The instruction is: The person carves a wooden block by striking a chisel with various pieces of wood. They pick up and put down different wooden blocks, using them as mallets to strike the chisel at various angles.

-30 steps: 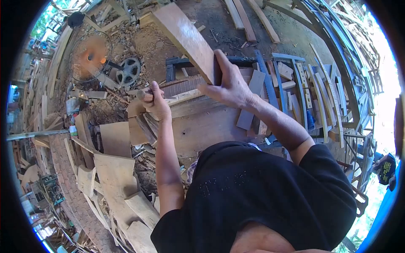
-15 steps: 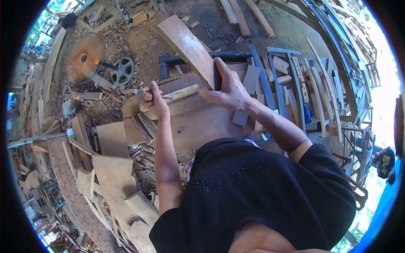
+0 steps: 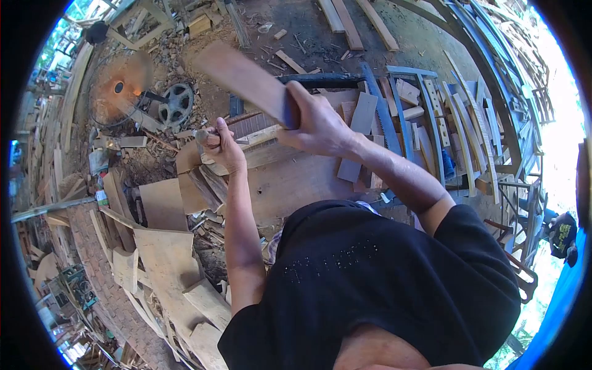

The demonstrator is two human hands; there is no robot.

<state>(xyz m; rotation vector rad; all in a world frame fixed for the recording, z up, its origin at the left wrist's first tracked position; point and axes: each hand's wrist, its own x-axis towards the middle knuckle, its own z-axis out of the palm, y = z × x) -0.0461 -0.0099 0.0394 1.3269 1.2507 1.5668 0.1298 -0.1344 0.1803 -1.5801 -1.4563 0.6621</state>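
My left hand (image 3: 226, 148) is closed around the wooden handle of a chisel (image 3: 201, 137). Its short metal blade points right, lying against a narrow light wooden strip (image 3: 262, 135). My right hand (image 3: 322, 121) grips the near end of a flat wooden board (image 3: 243, 80), which is blurred by motion and slants up to the left above the chisel. Below both hands lies a wide wooden plank (image 3: 290, 182), and a ridged brown piece (image 3: 251, 125) sits behind the strip.
A handsaw (image 3: 382, 111) and several wood pieces lie to the right, beside a blue frame (image 3: 435, 132). At the left are a round saw blade (image 3: 119, 88) and a spoked wheel (image 3: 176, 103). Plywood offcuts (image 3: 163, 253) lean at the lower left.
My right hand has swung the board left and tilted it lower toward the chisel. My left hand holds the chisel in nearly the same place.
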